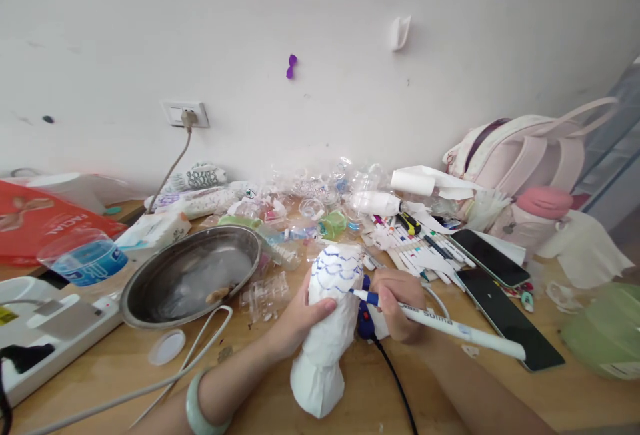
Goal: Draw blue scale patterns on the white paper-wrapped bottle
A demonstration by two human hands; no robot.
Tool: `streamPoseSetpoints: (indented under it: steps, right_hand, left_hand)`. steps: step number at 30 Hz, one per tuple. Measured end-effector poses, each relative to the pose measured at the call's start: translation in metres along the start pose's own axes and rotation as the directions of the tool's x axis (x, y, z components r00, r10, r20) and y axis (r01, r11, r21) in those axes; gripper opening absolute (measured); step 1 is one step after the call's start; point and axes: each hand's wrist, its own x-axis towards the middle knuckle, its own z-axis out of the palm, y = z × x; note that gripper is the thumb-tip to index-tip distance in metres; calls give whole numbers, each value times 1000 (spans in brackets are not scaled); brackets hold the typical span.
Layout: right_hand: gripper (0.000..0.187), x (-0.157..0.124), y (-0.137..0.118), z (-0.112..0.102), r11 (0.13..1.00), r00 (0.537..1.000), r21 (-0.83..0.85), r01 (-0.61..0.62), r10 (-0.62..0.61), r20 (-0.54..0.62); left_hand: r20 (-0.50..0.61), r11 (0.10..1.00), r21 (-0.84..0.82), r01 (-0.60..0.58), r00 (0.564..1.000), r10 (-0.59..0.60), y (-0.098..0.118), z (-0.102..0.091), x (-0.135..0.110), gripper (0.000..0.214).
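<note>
My left hand is wrapped round a white paper-covered bottle shape that lies on the wooden table. Blue wavy scale lines cover its upper part. My right hand pinches a white marker with a blue tip; the tip touches the white shape's right side. A pale green bangle sits on my left wrist.
A steel bowl stands left of my hands, with a white power strip and white cable beyond it. Several markers, two phones, clear plastic bits and a pink backpack crowd the back and right. A black cord runs toward me.
</note>
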Motion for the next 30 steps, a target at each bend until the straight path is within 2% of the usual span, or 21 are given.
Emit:
streamPoseSetpoints:
  steps: [6, 13, 17, 21, 24, 27, 30]
  right_hand:
    - [32, -1, 5, -3, 1000, 1000, -14, -20, 20, -11]
    - [36, -2, 7, -2, 999, 998, -6, -49, 49, -26]
    - [36, -7, 8, -3, 996, 997, 29, -80, 80, 15]
    - [35, -9, 9, -1, 990, 997, 128, -62, 56, 50]
    - [35, -8, 6, 4, 989, 994, 109, -99, 93, 59]
    - [36, -8, 2, 11, 982, 984, 89, -169, 162, 75]
    - [30, -13, 2, 18, 982, 986, 87, -167, 164, 39]
  left_hand:
    - [15, 1000, -6, -15, 1000, 15, -1, -2, 0, 87]
    - [-27, 999, -35, 3, 1000, -4, 0, -1, -2, 88]
    - [-69, 993, -107, 57, 996, -65, 1, 0, -4, 92]
    - [-108, 977, -177, 122, 984, -142, 5, 3, -5, 82]
    - [-120, 963, -216, 163, 974, -192, 9, 7, -4, 79]
    - [-112, 944, -252, 213, 963, -246, 9, 10, -4, 86]
    - [-108, 935, -268, 230, 958, -267, 4, 9, -4, 90]
